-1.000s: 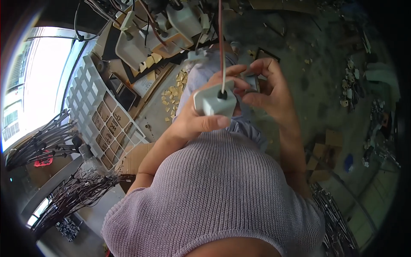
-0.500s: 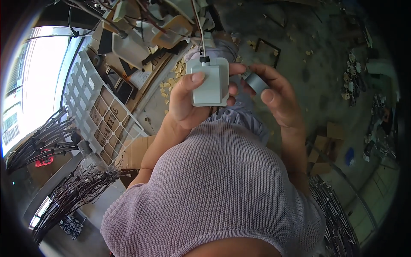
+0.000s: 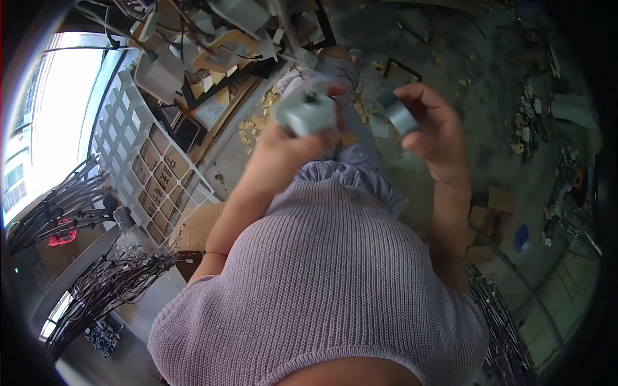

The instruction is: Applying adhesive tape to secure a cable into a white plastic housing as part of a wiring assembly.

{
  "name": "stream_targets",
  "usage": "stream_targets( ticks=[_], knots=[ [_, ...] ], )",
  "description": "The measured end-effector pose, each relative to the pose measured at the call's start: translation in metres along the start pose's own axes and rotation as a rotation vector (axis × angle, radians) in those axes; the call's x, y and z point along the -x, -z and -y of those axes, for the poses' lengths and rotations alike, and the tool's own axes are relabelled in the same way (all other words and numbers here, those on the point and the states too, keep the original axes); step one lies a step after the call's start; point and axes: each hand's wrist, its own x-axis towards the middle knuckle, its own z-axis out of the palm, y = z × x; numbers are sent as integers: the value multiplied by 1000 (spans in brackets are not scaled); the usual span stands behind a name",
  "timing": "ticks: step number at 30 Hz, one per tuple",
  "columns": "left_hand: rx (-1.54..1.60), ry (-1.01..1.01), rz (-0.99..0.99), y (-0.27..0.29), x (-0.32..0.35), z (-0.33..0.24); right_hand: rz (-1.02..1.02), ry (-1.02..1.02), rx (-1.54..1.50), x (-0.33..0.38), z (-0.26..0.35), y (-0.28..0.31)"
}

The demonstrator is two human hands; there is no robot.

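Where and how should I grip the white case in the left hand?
Probably grip the white case by opposite side edges, coming from the near side, where the left hand holds it: it looks boxy, though blurred, and the black plug sits toward its far edge, best left free.

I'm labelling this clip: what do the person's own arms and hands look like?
The left hand and right hand wear no gloves, and the forearms are bare. The short sleeves belong to a ribbed, pale lilac-grey knit top. The left hand is blurred, so finer details there cannot be told.
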Motion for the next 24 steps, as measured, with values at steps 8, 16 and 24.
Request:
stream_targets(
  ticks=[8,16,24],
  knots=[
    [-654,-257,-59,-13,3,6,-46,207,530,-14,20,-29],
    [-590,-218,-34,-10,3,8,235,222,592,-19,31,-24],
    [-606,-249,-22,-11,2,8,354,254,561,-18,27,-20]
  ],
)
